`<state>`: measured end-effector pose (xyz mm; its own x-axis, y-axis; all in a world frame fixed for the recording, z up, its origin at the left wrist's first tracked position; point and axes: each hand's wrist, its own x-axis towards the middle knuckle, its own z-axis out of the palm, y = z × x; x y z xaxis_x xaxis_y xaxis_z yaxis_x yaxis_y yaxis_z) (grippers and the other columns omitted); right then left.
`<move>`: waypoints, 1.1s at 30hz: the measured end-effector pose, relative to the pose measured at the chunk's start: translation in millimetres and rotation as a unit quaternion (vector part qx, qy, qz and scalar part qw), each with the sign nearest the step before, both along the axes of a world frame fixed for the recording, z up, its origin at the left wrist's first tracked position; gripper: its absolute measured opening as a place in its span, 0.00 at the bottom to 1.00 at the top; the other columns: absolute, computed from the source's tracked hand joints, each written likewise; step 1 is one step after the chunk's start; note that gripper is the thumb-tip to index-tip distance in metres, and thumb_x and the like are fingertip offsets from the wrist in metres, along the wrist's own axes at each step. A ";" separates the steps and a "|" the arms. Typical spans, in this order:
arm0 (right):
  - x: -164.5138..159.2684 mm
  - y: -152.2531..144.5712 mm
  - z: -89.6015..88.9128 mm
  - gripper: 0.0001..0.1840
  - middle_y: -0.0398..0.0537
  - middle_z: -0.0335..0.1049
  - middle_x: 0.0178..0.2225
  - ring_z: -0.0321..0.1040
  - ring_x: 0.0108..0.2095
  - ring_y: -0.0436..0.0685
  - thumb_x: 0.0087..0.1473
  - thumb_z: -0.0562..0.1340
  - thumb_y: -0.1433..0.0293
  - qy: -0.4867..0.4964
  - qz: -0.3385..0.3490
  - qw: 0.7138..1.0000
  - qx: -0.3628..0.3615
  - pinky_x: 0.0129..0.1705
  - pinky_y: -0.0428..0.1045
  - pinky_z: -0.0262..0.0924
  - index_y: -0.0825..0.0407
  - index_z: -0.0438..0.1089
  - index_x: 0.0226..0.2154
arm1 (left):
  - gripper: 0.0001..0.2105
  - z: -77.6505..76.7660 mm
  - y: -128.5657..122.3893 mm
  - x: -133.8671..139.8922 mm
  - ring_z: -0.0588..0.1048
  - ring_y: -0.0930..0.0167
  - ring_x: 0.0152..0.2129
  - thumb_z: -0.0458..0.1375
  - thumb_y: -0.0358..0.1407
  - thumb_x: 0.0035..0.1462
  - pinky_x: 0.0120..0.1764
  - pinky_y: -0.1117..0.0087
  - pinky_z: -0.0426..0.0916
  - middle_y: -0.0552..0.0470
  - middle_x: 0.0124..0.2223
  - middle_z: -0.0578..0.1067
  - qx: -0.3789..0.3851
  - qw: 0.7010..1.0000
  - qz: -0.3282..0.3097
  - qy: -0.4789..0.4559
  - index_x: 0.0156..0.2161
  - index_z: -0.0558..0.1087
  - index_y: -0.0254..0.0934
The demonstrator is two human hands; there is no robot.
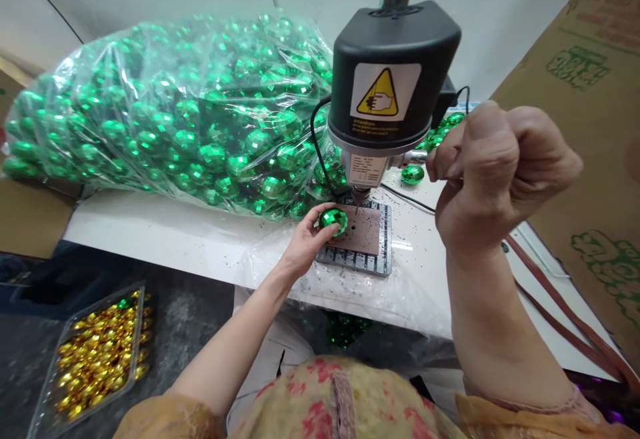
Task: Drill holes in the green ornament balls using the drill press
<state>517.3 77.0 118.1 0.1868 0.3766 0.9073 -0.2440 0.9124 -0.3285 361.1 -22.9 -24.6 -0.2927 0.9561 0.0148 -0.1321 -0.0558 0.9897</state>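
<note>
Between the thumb and fingers of my left hand [309,239] is a shiny green faceted ball [334,223]. It is held over the left part of a brown board [367,226] on the slotted metal base [370,264] of a small black drill press [393,82]. The drill bit [357,200] points down just right of the ball, apart from it. My right hand [495,166] is closed in a fist at the right side of the press, around the end of its feed lever [416,158]; the grip itself is hidden by my fingers.
A large clear plastic bag [190,119] of green balls fills the back left of the white table [150,226]. Loose green balls [413,174] lie behind the lever. A printed cardboard box [575,126] stands at right. Below left is a clear tray [137,339] of gold balls. Dark shavings dot the tabletop.
</note>
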 end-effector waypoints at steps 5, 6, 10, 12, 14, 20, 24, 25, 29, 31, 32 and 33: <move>2.7 -0.6 0.5 0.27 0.38 0.43 0.16 0.48 0.16 0.45 0.58 0.62 0.63 -0.019 -0.002 1.000 -0.003 0.19 0.49 0.44 0.51 0.45 0.18 | 0.25 -9.7 6.0 -4.0 0.74 0.70 0.40 0.67 0.42 0.53 0.42 0.70 0.71 0.48 0.47 0.74 0.013 0.988 0.000 0.156 0.54 0.68 0.39; 2.8 -0.9 0.6 0.27 0.38 0.43 0.16 0.48 0.16 0.45 0.58 0.61 0.63 -0.018 0.001 1.000 -0.002 0.19 0.49 0.44 0.51 0.45 0.18 | 0.25 -11.6 7.7 -4.4 0.74 0.69 0.40 0.67 0.42 0.54 0.41 0.70 0.71 0.47 0.47 0.74 0.012 0.985 0.002 0.170 0.54 0.68 0.38; 3.1 -1.9 0.4 0.26 0.38 0.44 0.16 0.48 0.16 0.45 0.58 0.61 0.65 -0.018 0.002 1.000 -0.007 0.19 0.49 0.44 0.51 0.46 0.19 | 0.23 -15.7 16.0 -4.8 0.75 0.68 0.41 0.66 0.43 0.54 0.42 0.69 0.71 0.47 0.47 0.75 0.012 0.982 -0.006 0.190 0.53 0.70 0.37; 3.5 -2.9 0.5 0.26 0.38 0.45 0.16 0.48 0.16 0.45 0.58 0.61 0.63 -0.027 -0.007 0.999 -0.017 0.19 0.49 0.46 0.51 0.46 0.18 | 0.24 -16.3 19.4 -4.5 0.75 0.67 0.42 0.65 0.44 0.55 0.44 0.68 0.71 0.46 0.48 0.76 0.009 0.983 -0.012 0.184 0.54 0.70 0.37; 3.6 -4.2 1.1 0.27 0.38 0.45 0.16 0.49 0.16 0.45 0.59 0.60 0.62 -0.033 -0.015 0.999 -0.018 0.19 0.48 0.47 0.51 0.45 0.18 | 0.24 -16.2 21.6 -3.8 0.75 0.67 0.42 0.65 0.44 0.56 0.43 0.68 0.71 0.46 0.49 0.76 0.007 0.984 -0.017 0.179 0.54 0.69 0.36; 2.2 -9.0 3.9 0.28 0.38 0.47 0.16 0.51 0.16 0.43 0.59 0.60 0.64 -0.033 -0.030 0.998 -0.036 0.20 0.47 0.45 0.52 0.43 0.18 | 0.25 -12.6 23.5 0.9 0.76 0.67 0.39 0.65 0.45 0.55 0.41 0.68 0.71 0.46 0.46 0.78 0.010 0.970 -0.021 0.241 0.55 0.71 0.36; 2.0 -10.9 5.9 0.27 0.38 0.46 0.16 0.49 0.17 0.44 0.59 0.60 0.63 -0.036 -0.026 0.997 -0.058 0.22 0.48 0.43 0.52 0.45 0.18 | 0.23 -14.5 24.8 7.9 0.75 0.63 0.45 0.65 0.43 0.56 0.47 0.62 0.70 0.45 0.50 0.77 0.044 0.933 0.011 0.357 0.56 0.71 0.39; 2.1 -11.0 6.9 0.27 0.38 0.46 0.16 0.50 0.17 0.44 0.59 0.61 0.63 -0.036 -0.025 0.997 -0.064 0.22 0.48 0.43 0.52 0.46 0.18 | 0.23 -16.3 25.5 10.1 0.74 0.62 0.47 0.65 0.43 0.56 0.49 0.60 0.69 0.45 0.50 0.77 0.049 0.919 0.026 0.391 0.56 0.71 0.40; 2.5 -10.0 12.5 0.25 0.38 0.47 0.16 0.51 0.17 0.44 0.59 0.61 0.67 -0.030 -0.014 0.997 -0.070 0.23 0.49 0.42 0.52 0.48 0.17 | 0.24 -26.0 29.5 18.7 0.71 0.60 0.52 0.65 0.40 0.56 0.54 0.57 0.66 0.44 0.55 0.75 0.072 0.899 0.054 0.428 0.58 0.69 0.41; 2.7 -9.5 14.4 0.25 0.38 0.47 0.16 0.52 0.17 0.45 0.59 0.61 0.68 -0.028 -0.011 0.997 -0.072 0.23 0.49 0.43 0.52 0.48 0.17 | 0.24 -30.3 31.2 21.0 0.71 0.61 0.53 0.64 0.40 0.57 0.54 0.58 0.67 0.44 0.55 0.75 0.079 0.913 0.052 0.397 0.58 0.69 0.41; 2.7 -9.5 14.6 0.25 0.38 0.47 0.16 0.52 0.17 0.45 0.59 0.61 0.68 -0.029 -0.010 0.997 -0.072 0.23 0.49 0.43 0.51 0.48 0.17 | 0.24 -31.8 31.7 21.5 0.71 0.61 0.53 0.64 0.40 0.57 0.54 0.58 0.67 0.44 0.55 0.75 0.080 0.919 0.052 0.383 0.58 0.69 0.41; 2.7 -9.7 14.1 0.25 0.38 0.46 0.16 0.52 0.17 0.45 0.59 0.61 0.68 -0.031 -0.009 0.997 -0.071 0.23 0.49 0.43 0.51 0.48 0.17 | 0.24 -32.8 32.0 21.7 0.72 0.61 0.53 0.64 0.41 0.57 0.54 0.58 0.67 0.45 0.55 0.75 0.080 0.923 0.051 0.372 0.58 0.69 0.41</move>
